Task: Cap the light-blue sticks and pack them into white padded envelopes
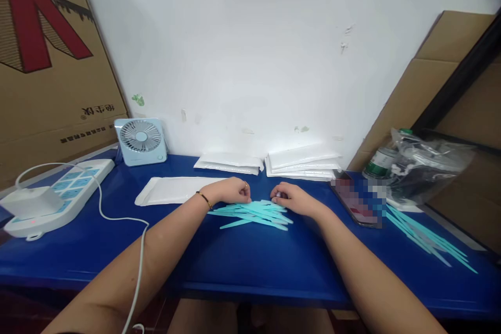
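Observation:
A loose, criss-crossed pile of thin teal tapered strips [254, 215] lies on the blue table [250, 266] in front of me. My left hand [234, 190], with a dark bracelet at the wrist, rests at the pile's far left edge, its fingers curled and closed. Across from it, my right hand [290, 198] is closed in a pinch at the far right edge of the pile. Something small and pale shows between its fingers, too little to name. What the left fingertips hold, if anything, is hidden.
White padded envelopes lie flat [172, 190] and stacked [303, 162] by the wall. A fan [141, 138] and a power strip [74, 193] with a white cable are left. Rightward are a phone [358, 201], more teal strips [426, 235] and a plastic bag [426, 167].

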### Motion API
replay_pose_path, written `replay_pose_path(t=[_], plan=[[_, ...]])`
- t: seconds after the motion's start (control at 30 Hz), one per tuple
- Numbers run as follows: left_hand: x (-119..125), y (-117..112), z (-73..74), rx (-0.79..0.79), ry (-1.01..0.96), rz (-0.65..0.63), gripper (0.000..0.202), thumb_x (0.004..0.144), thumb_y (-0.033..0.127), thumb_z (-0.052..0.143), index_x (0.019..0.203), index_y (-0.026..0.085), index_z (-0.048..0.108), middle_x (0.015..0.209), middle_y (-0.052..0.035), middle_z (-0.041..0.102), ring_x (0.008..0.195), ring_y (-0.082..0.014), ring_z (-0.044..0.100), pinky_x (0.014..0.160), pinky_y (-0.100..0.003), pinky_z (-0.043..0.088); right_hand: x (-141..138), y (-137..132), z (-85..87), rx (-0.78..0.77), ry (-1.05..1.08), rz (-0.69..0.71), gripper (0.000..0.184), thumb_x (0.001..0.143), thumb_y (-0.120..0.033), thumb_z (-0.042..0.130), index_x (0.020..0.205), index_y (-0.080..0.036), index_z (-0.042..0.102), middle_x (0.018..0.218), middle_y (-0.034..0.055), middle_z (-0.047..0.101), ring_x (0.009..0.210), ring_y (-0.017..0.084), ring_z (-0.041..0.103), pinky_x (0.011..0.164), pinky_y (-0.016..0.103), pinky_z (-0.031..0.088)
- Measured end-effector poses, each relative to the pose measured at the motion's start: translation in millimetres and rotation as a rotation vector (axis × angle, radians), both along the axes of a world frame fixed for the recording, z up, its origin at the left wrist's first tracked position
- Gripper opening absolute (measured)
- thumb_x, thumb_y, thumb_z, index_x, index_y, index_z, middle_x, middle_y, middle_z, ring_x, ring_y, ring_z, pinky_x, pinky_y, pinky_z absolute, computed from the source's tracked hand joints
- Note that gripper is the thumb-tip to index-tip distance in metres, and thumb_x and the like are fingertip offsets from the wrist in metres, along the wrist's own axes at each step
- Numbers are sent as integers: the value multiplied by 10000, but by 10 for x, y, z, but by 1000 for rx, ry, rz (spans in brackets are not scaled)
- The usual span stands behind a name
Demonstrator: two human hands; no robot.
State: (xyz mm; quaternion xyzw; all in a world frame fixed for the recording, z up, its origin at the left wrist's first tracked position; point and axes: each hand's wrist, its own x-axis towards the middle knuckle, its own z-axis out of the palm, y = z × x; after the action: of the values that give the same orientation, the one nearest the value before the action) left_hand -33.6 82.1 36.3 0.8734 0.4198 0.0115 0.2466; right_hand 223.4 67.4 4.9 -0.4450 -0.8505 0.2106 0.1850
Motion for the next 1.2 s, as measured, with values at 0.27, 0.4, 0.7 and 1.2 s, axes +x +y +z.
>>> replay_pose_path(t=[0.27, 0.4, 0.7, 1.2], plan=[[155, -53, -18, -72, -19, -16, 329, 682, 469, 642, 880, 206, 632, 814, -15, 663, 682, -143, 581, 534, -218, 387, -55, -41, 2, -45, -4, 28, 107, 724, -253, 634, 807, -186, 650, 813, 14, 540, 678, 119, 511, 590, 228, 394], [220, -50, -39, -28, 9, -1, 242, 682, 404, 647, 822, 208, 640, 816, -12, 663, 685, -142, 581, 524, -214, 382, -6, -20, 16, -26, -9, 13, 82, 751, -233, 587, 775, -173, 637, 827, 23, 545, 676, 119, 510, 595, 230, 391], [302, 73, -87, 204, 32, 138, 105, 721, 290, 597, 723, 202, 655, 763, -28, 665, 667, -159, 569, 531, -242, 339, 333, 139, 56, -93, 5, -144, 110, 723, -240, 580, 744, -159, 651, 748, 33, 619, 663, 144, 530, 594, 251, 389], [256, -160, -56, 82, -181, -13, 398, 784, 545, 514, 872, 190, 670, 746, -23, 646, 638, -141, 534, 539, -233, 340, 218, -53, 229, -322, -64, 144, 287, 679, -432, 679, 764, -158, 665, 643, -15, 549, 594, 110, 461, 539, 225, 336]])
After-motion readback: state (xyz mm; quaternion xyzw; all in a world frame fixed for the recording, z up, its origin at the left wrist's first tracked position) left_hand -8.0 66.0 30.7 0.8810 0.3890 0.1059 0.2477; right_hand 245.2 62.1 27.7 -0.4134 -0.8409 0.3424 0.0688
